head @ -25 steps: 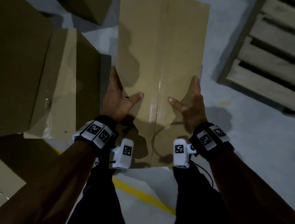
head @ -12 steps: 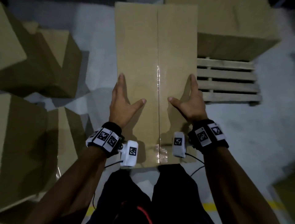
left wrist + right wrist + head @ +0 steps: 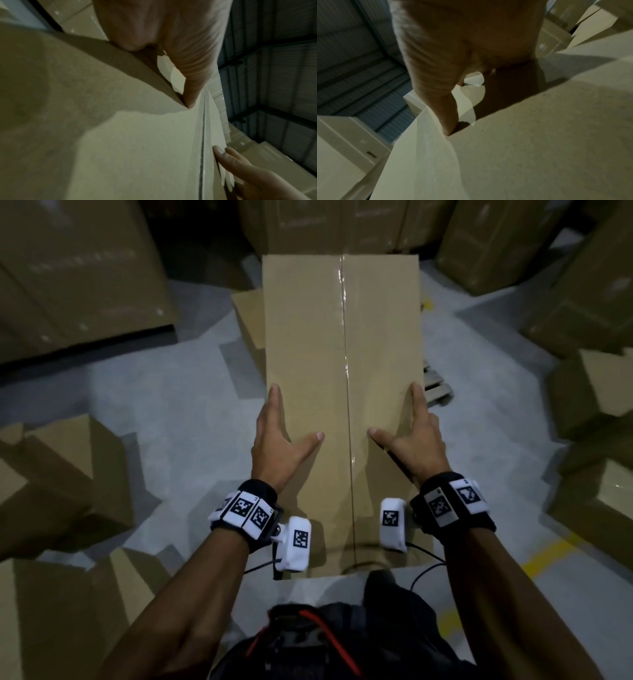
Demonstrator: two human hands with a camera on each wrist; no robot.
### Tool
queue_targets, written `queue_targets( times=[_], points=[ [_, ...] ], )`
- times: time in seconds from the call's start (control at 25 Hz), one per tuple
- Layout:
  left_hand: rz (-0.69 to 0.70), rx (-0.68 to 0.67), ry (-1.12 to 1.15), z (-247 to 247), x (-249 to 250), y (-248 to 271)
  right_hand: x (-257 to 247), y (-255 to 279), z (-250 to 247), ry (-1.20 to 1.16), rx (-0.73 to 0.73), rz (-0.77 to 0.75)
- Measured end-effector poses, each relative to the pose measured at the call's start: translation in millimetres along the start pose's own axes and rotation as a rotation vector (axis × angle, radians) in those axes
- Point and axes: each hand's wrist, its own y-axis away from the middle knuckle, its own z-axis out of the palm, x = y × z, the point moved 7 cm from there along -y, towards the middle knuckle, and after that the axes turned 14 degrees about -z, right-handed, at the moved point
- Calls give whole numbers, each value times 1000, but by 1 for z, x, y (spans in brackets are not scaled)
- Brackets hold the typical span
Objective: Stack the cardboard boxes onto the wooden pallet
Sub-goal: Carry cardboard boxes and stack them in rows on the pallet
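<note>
Left hand [image 3: 274, 436] and right hand [image 3: 416, 440], apparently flat, clasp 1 cardboard box [image 3: 342, 364].

Left hand [image 3: 279, 436] and right hand [image 3: 416, 440] extended, thumbs spread.
</note>
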Motion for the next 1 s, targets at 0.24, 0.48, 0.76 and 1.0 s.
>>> queue_targets(
  times=[0.24,0.48,0.76,1.0],
  points=[
    [36,-89,-19,111,56,22,80,-1,-94,-5,73,66],
    [7,-84,15,231,106,43,163,-36,-190,36,30,64],
    [-1,-89,24,316,163,28,209,-92,-267,35,0,55],
    [11,-142,41,395,199,-50,257,-182,-297,64,5,90]
  ],
)
